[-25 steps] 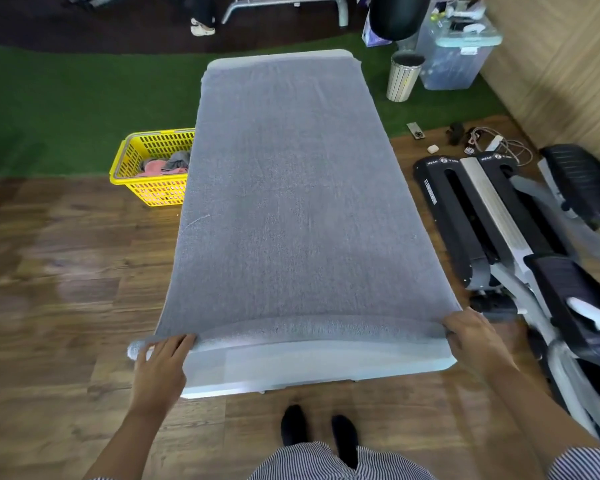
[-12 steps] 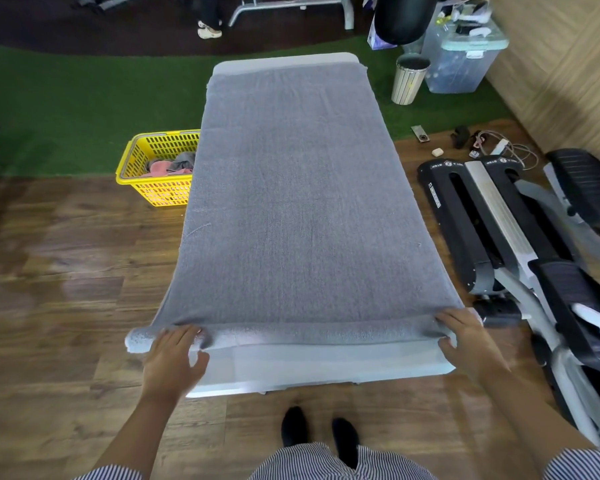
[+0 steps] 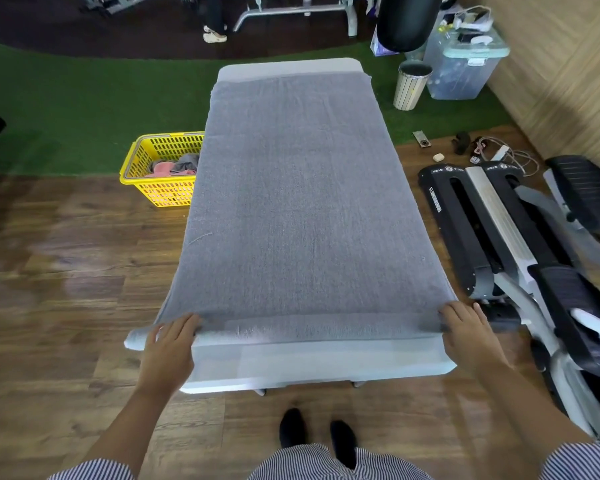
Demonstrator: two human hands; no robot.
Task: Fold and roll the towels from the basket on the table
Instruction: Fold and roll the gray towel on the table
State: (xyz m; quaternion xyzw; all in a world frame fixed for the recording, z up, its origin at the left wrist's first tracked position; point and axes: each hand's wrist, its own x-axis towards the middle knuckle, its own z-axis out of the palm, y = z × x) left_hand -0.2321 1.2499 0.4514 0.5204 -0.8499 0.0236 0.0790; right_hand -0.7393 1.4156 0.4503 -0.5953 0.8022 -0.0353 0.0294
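A large grey towel lies spread along the white table, covering nearly all of it. Its near edge is turned into a thin roll running across the table, with the left end sticking out past the table's side. My left hand rests on the left end of that roll, fingers laid over it. At the right end my right hand presses on the roll, fingers pointing forward. A yellow basket with pink and grey towels stands on the floor left of the table.
A black and grey exercise machine stands close on the right. A striped bin and a clear storage box stand past the table's far right corner. Cables and small items lie on the floor there. A person's feet show at the far back.
Both hands have pushed the rolled near edge a little farther up the table, and the roll has grown slightly thicker. More of the white table shows in front of it.
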